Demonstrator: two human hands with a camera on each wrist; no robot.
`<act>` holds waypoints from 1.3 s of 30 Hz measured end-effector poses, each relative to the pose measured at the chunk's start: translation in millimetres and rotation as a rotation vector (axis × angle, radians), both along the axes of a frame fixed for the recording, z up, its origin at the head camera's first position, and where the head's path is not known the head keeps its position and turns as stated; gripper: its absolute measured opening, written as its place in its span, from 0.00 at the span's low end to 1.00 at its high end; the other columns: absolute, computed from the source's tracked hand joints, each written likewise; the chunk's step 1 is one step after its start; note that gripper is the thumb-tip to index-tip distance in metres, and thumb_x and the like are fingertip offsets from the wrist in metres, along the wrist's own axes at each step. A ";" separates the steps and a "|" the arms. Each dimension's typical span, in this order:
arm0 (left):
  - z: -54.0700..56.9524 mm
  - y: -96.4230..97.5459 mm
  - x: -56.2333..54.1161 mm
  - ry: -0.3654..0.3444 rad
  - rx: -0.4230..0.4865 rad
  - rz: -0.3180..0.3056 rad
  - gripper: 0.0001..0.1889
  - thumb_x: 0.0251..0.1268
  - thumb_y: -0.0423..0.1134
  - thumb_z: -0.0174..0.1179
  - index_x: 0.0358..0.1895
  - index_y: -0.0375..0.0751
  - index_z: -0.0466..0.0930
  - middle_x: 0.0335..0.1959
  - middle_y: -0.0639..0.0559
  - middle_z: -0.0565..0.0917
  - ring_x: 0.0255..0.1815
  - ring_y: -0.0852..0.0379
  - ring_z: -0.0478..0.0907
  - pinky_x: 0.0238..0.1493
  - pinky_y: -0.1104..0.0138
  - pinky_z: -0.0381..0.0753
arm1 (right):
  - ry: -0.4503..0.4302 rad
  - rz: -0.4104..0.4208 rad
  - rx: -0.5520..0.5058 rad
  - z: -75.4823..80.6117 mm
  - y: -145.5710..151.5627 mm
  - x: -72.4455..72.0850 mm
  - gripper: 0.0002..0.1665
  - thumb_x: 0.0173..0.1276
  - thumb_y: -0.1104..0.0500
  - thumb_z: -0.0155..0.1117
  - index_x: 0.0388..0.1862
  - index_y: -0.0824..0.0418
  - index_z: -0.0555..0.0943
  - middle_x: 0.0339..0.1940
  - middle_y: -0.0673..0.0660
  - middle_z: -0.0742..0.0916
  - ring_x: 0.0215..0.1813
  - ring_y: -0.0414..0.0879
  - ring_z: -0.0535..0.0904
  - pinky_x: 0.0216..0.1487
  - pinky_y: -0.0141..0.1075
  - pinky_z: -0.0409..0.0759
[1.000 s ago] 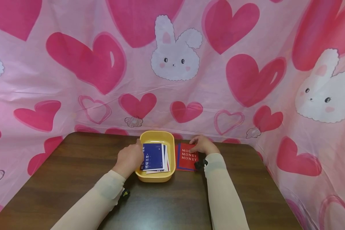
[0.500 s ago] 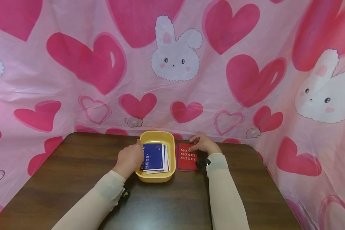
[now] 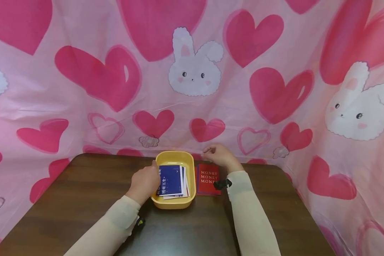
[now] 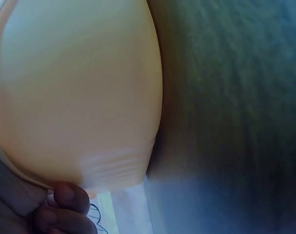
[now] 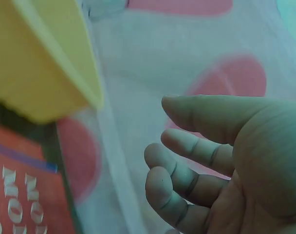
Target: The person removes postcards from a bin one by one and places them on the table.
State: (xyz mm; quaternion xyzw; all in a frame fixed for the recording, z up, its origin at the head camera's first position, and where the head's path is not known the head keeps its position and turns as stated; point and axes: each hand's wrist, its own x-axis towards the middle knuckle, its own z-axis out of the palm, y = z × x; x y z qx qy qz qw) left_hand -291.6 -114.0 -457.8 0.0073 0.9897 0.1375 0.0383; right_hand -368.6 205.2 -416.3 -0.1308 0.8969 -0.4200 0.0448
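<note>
My left hand grips the left rim of a yellow plastic bin; in the left wrist view its curled fingers show at the rim, beside the bin's wall. Inside the bin lie several cards, with a blue one with white lettering on top. Right of the bin lies a red card printed MONEY, with a blue and a red edge showing beneath it. Above and behind this card hovers my right hand, fingers loosely bent and holding nothing, as the right wrist view confirms.
A dark wooden table carries everything. Pink cloth with hearts and rabbits hangs directly behind the bin and along both sides. Black straps with small devices sit at both wrists.
My right hand has lifted off the red card and moved back toward the cloth, slightly left. The left hand stays on the bin's rim. The head view has tilted up slightly.
</note>
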 end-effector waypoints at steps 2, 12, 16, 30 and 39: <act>-0.1 -0.2 0.5 0.003 0.002 0.004 0.38 0.86 0.46 0.60 0.88 0.27 0.63 0.53 0.35 0.93 0.42 0.41 0.90 0.45 0.43 0.96 | -0.003 0.025 0.019 8.6 -12.3 1.5 0.18 0.77 0.52 0.77 0.55 0.63 0.91 0.42 0.57 0.93 0.43 0.50 0.90 0.45 0.36 0.88; 0.3 1.2 0.3 0.010 -0.006 -0.008 0.37 0.86 0.45 0.58 0.86 0.26 0.65 0.53 0.35 0.93 0.42 0.40 0.90 0.45 0.42 0.95 | -0.180 0.180 0.171 30.4 -94.3 7.8 0.21 0.77 0.47 0.77 0.60 0.58 0.88 0.40 0.64 0.93 0.44 0.65 0.94 0.42 0.50 0.95; 1.2 1.5 0.7 0.015 -0.008 -0.014 0.37 0.85 0.45 0.60 0.86 0.27 0.65 0.53 0.35 0.93 0.40 0.41 0.89 0.42 0.44 0.95 | -0.205 0.185 0.292 21.6 -124.8 7.5 0.21 0.77 0.47 0.78 0.58 0.59 0.86 0.35 0.62 0.93 0.37 0.58 0.93 0.35 0.42 0.93; 0.6 -1.2 1.7 0.024 -0.018 -0.008 0.36 0.87 0.46 0.57 0.87 0.28 0.65 0.51 0.35 0.93 0.39 0.41 0.90 0.40 0.43 0.95 | -0.089 -0.003 0.699 -4.3 -167.1 25.4 0.41 0.64 0.34 0.87 0.65 0.56 0.85 0.47 0.53 0.93 0.49 0.48 0.90 0.64 0.47 0.93; 0.8 0.0 2.1 0.017 -0.003 -0.008 0.38 0.85 0.46 0.60 0.87 0.27 0.64 0.48 0.36 0.92 0.37 0.42 0.87 0.37 0.46 0.94 | -0.074 0.049 0.795 -27.3 -167.5 -3.1 0.35 0.58 0.34 0.91 0.54 0.56 0.94 0.41 0.49 0.95 0.42 0.45 0.90 0.64 0.42 0.92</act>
